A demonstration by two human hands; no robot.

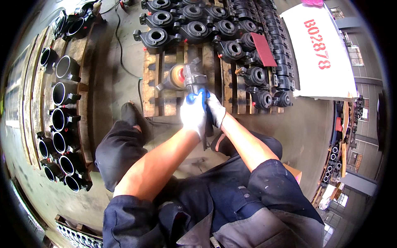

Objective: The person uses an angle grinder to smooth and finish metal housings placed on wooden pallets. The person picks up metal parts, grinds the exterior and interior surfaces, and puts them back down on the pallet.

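Note:
Both my hands wear white gloves and grip a grey angle grinder [194, 77] in front of me, over the near part of a wooden pallet. My left hand [192, 115] wraps round its body, where a patch of blue shows. Beside it, my right hand [216, 110] is closed on the grinder too, its fingers partly hidden. The round orange-brown disc [178, 77] on the grinder's left side is smeared by motion. Dark metal shows blurred around the disc, and I cannot make out its shape.
Several black ring-shaped castings [157, 36] stand in rows on the wooden pallet [165, 108]. A dark red sheet [264, 49] lies on some. To the right is a white-covered box [320, 53]. Black cylindrical castings [60, 118] line the left pallet [84, 58]. A cable [119, 37] crosses the floor.

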